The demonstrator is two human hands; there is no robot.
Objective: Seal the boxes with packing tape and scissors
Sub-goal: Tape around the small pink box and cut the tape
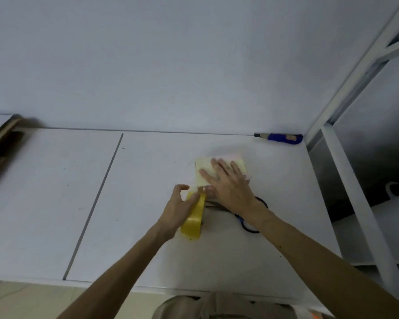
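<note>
Head view: white table [148, 180] fills the frame, wall behind. White metal rack [346, 171] stands at the right edge and flattened cardboard [0, 143] lies far left.

Small pale yellow box [204, 168] sits right of centre on the table. Right hand [228, 185] lies flat on its lid, fingers straight and spread, pressing down.

Left hand [177, 208] is curled round the yellow tape roll [192, 217], just beside the box's near edge. A clear strip seems to run from roll to box, with thumb and forefinger close to it; the glare makes this hard to confirm.

Scissors [249, 226] lie partly hidden under the right wrist, dark handles showing. Blue utility knife [283, 138] rests against the wall, well apart.

Step judged: laying the tape's start onto the box.
- Press the lid shut so the box cannot slide.
- Pull the roll back low and taut, in line with the seam.
- Smooth the strip down before reaching for the scissors.
</note>
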